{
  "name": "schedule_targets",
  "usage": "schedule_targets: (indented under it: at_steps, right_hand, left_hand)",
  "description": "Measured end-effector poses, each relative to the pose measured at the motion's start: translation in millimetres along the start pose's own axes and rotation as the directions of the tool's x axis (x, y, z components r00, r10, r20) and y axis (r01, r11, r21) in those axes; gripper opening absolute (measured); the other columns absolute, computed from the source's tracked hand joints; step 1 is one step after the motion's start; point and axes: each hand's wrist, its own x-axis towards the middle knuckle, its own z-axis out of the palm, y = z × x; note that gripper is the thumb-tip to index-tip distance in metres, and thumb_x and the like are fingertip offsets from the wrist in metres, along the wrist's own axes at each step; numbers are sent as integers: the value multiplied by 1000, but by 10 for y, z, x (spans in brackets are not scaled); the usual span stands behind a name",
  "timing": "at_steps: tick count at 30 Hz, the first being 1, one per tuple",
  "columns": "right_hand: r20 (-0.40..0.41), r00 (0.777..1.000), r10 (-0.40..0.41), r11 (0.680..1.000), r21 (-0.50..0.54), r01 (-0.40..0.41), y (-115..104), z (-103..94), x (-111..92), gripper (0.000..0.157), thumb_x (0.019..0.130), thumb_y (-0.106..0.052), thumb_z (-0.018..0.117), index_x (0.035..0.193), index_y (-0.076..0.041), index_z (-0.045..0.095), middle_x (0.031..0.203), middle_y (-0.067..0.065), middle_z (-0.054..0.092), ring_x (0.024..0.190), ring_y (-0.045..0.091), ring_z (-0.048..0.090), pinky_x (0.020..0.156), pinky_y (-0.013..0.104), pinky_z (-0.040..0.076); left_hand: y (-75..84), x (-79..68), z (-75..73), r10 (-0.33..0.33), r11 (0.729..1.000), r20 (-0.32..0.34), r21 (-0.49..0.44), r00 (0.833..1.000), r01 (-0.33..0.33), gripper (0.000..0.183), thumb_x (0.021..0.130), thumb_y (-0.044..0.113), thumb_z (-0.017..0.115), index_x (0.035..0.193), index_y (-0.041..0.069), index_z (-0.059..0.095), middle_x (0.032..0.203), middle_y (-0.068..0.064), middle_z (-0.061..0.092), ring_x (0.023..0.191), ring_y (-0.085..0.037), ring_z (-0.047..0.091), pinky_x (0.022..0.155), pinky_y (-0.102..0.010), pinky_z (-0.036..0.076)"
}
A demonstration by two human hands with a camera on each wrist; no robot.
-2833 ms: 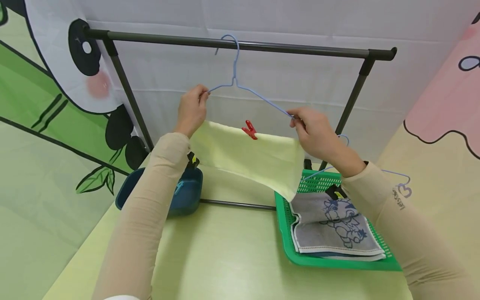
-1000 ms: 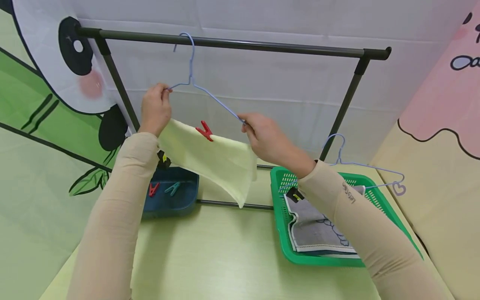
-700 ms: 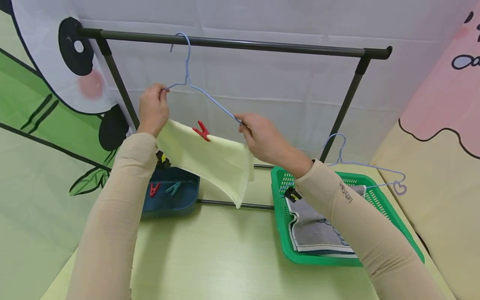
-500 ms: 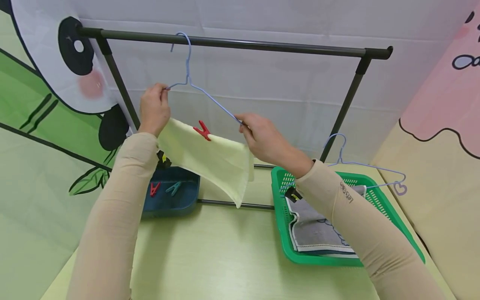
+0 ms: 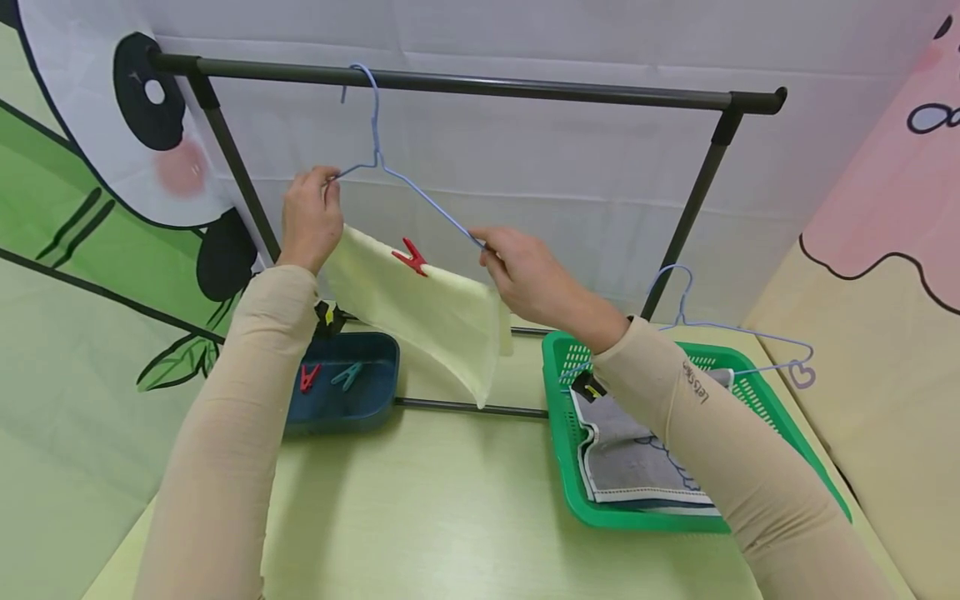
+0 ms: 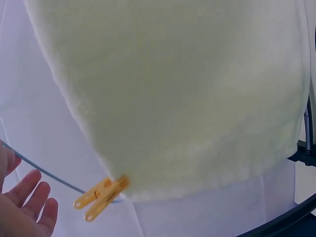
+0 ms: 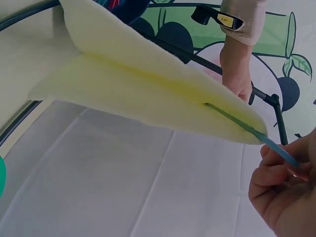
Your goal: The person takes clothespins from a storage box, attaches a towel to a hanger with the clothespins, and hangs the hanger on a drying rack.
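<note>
A light blue wire hanger (image 5: pixel 375 146) hooks over the dark rail (image 5: pixel 525 87). My left hand (image 5: pixel 311 218) pinches its left shoulder, and my right hand (image 5: pixel 528 271) grips the right arm of the wire. Draped over the hanger is a pale yellow towel (image 5: pixel 420 312), with a red clothespin (image 5: pixel 411 258) on its upper edge. In the left wrist view an orange clothespin (image 6: pixel 102 197) bites the towel's corner beside my fingers (image 6: pixel 37 200). The right wrist view shows the wire running from my right hand (image 7: pixel 286 182) into the towel's fold. The hanger's lower bar is hidden by the cloth.
A dark blue bin (image 5: pixel 363 408) at left holds a red clip (image 5: pixel 309 377) and a teal clip (image 5: pixel 346 377). At right, a green basket (image 5: pixel 570 492) contains grey printed cloth (image 5: pixel 637 458) and another blue hanger (image 5: pixel 750 335). The rack's uprights (image 5: pixel 693 217) flank the hanger.
Both hands have slid the hanger and towel leftward along the rail since the earliest frame, bringing the bin's clips into view. Over the last half second the towel has tilted slightly upward.
</note>
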Motion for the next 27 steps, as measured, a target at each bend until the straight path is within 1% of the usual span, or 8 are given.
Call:
schedule_targets:
  at_steps: [5, 8, 10, 13, 16, 20, 23, 27]
  right_hand:
    - [23, 1000, 11, 1000, -6, -10, 3, 2, 7, 35, 99, -3, 44, 133, 4, 48, 104, 13, 60, 85, 21, 54, 75, 32, 45]
    - [28, 1000, 5, 1000, -6, -5, 7, 2, 4, 35, 98, -3, 44, 132, 5, 48, 105, 14, 60, 86, 22, 55, 76, 32, 45]
    - [31, 1000, 5, 1000, -6, -5, 20, 4, 1, 36, 98, -3, 44, 133, 5, 48, 104, 14, 60, 86, 22, 56, 77, 32, 46]
    - [44, 999, 10, 1000, -4, -10, 51, 2, -17, 37, 98, -4, 44, 134, 5, 46, 104, 14, 60, 87, 23, 57, 79, 33, 46]
    - [59, 998, 27, 1000, 5, -27, 97, -13, -51, 37, 98, -5, 46, 134, 5, 45, 106, 15, 60, 89, 24, 59, 81, 34, 47]
    - [69, 996, 58, 998, 0, -58, 200, -46, -110, 36, 99, -7, 47, 133, 4, 46, 105, 16, 61, 84, 25, 60, 78, 36, 47]
    - [96, 991, 89, 996, -20, -88, 290, -92, -179, 35, 99, -9, 47, 132, 3, 48, 105, 15, 60, 80, 24, 58, 75, 36, 47]
    - [155, 980, 124, 991, -63, -115, 401, -190, -313, 29, 99, -12, 48, 125, 1, 54, 104, 12, 60, 81, 23, 55, 74, 38, 45]
  left_hand:
    - [-10, -10, -1, 14, 1000, -1, 6, 1000, -14, 34, 102, 18, 39, 129, 3, 53, 127, -18, 53, 120, -33, 46, 102, -42, 33]
    - [-16, -34, -2, 4, 1000, 16, 5, 1000, -4, 33, 101, 17, 40, 128, 3, 54, 125, -18, 53, 119, -33, 46, 101, -42, 33]
    - [-27, -56, -2, -7, 1000, 39, 8, 999, 6, 33, 101, 16, 40, 126, 3, 55, 124, -17, 54, 118, -32, 46, 100, -42, 34]
    - [-54, -89, -8, 4, 1000, 79, 20, 997, -6, 31, 99, 13, 41, 121, 0, 57, 119, -19, 56, 114, -33, 48, 98, -43, 36]
    - [-103, -129, -21, 16, 999, 162, 47, 987, -24, 31, 98, 12, 39, 117, -3, 59, 115, -21, 58, 108, -35, 51, 93, -46, 39]
    - [-199, -217, -48, 18, 995, 296, 90, 955, -46, 32, 98, 15, 38, 113, -3, 61, 111, -21, 60, 94, -34, 53, 79, -46, 43]
    - [-283, -303, -72, 27, 991, 370, 112, 929, -74, 30, 99, 16, 41, 108, -3, 63, 106, -21, 62, 81, -32, 51, 68, -42, 41]
    - [-389, -410, -104, 16, 985, 475, 142, 880, -95, 28, 99, 17, 45, 106, -3, 63, 101, -21, 62, 77, -30, 50, 65, -40, 40]
